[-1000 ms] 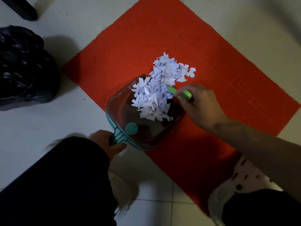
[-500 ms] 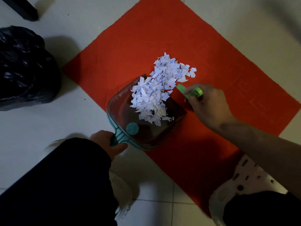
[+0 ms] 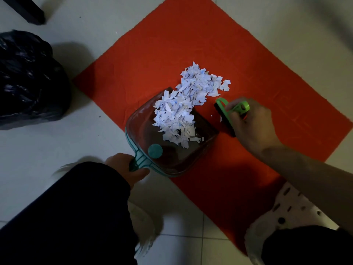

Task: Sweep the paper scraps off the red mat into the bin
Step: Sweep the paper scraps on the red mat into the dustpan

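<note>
1. Head view: red mat point(image 3: 191, 44) lies on pale tiled floor point(image 3: 95, 131), a person crouching over it.
2. Paper scraps point(image 3: 183, 100) form one long pile running from the far right of the mat's middle toward the near left; the near half already sits inside the clear dustpan point(image 3: 172, 150), the far half on bare mat past the pan's lip.
3. Left hand point(image 3: 129, 167) grips the teal dustpan handle point(image 3: 139, 161), fingers curled round it, thumb on the near side. Pan mouth faces away and right, lip on the mat.
4. Right hand point(image 3: 254, 123) holds the green brush point(image 3: 229, 113), fingers wrapped round its handle. Brush lies just right of the pile, not touching the main heap; its long edge runs roughly parallel to the pan's right side wall.
5. Key relation: loose scraps are up and left of the brush hand, beyond the pan lip. Judgement: brush needs to go behind the far end of the pile and pull toward the pan mouth, along the pile's long axis. Right hand is the nearer one.
6. A few tiny scraps point(image 3: 215, 116) sit next to the brush bristles, outside the pan.
7. Black bin bag point(image 3: 28, 83) is well apart at far left, off the mat. Tipping not yet due, by my read.
</note>
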Tool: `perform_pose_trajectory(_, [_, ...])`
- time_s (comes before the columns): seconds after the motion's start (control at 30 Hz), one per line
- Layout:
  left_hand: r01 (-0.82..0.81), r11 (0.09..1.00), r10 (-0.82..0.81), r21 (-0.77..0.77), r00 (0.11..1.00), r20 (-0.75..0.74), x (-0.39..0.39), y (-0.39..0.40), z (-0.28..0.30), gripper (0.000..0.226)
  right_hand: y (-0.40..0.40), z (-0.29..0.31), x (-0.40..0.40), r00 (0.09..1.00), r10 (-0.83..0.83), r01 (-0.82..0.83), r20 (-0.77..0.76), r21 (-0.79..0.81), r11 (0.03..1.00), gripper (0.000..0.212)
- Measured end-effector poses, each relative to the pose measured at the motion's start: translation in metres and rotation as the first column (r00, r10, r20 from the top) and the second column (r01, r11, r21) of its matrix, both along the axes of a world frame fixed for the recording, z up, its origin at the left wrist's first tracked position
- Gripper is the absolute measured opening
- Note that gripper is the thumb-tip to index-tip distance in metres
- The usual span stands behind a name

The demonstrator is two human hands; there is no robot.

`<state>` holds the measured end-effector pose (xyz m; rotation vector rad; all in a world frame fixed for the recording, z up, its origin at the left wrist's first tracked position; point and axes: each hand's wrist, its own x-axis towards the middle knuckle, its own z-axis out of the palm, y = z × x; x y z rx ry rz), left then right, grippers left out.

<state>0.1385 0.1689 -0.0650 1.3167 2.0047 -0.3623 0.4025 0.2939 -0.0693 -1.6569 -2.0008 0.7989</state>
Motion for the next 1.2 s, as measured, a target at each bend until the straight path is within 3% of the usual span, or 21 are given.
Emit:
perform_pose_trajectory(0.13, [-0.012,1.0,0.012,-0.006,1.0,-0.002,0.0,0.0,0.0,0.046,-0.01,0.001,-0.014,0.991,0.134,-0.136,-0.027,-0.055,0.989,0.023])
perform_pose_trajectory(0.33, [-0.023,1.0,0.023,-0.001,1.0,0.013,0.0,-0.001,-0.001,0.045,-0.016,0.018,-0.019,0.961,0.086,-0.098,-0.264,-0.034,0.995,0.019])
perform_pose_trajectory(0.47, [-0.003,1.0,0.003,-0.001,1.0,-0.01,-0.001,0.0,-0.001,0.046,-0.015,0.015,-0.012,0.978,0.099,-0.114,-0.184,-0.072,0.991,0.018])
perform_pose_trajectory(0.73, [-0.017,1.0,0.017,0.005,1.0,-0.006,-0.001,-0.001,-0.003,0.045,-0.018,0.009,-0.003,0.976,0.161,-0.152,-0.144,0.072,0.986,0.021])
perform_pose_trajectory(0.83, [0.004,1.0,-0.004,-0.011,1.0,-0.015,-0.001,-0.001,-0.002,0.046,-0.016,0.008,0.0,0.975,0.185,-0.185,-0.12,0.015,0.983,0.028])
perform_pose_trajectory(1.03, [0.001,1.0,-0.001,-0.012,1.0,-0.012,-0.001,0.0,-0.001,0.047,-0.016,0.007,-0.002,0.969,0.134,-0.125,-0.21,0.056,0.991,0.017])
perform_pose_trajectory(1.2, [0.005,1.0,-0.005,-0.007,1.0,-0.013,-0.002,0.0,-0.002,0.048,-0.016,0.004,0.002,0.971,0.199,-0.2,-0.135,0.006,0.98,0.027])
